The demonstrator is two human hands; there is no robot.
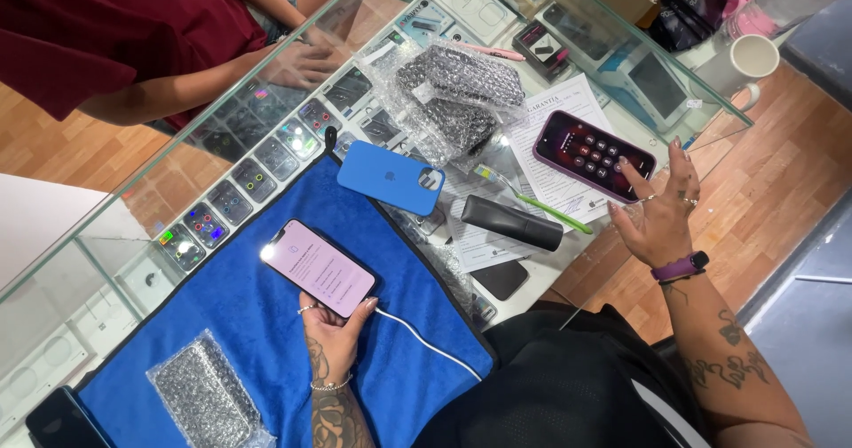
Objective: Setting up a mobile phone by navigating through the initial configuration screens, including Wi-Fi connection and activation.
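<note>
My left hand (333, 328) holds a phone with a lit pale pink screen (318, 267) over a blue cloth (235, 324); a white cable (426, 340) runs from the phone's lower end. My right hand (661, 208) is spread open, its index finger touching the number pad on a purple-cased phone (593, 153). That phone lies on printed papers (555, 120) on the glass counter. A blue phone case (390, 177) lies face down at the cloth's far edge, between the two phones.
A black oblong pouch (512, 222), a green toothbrush (537, 204), a dark phone (501, 279) and a bubble-wrapped bundle (457, 98) lie on the counter. Bubble wrap (204, 395) rests on the cloth. A white mug (754, 58) stands far right. Another person in a maroon shirt (98, 22) leans opposite.
</note>
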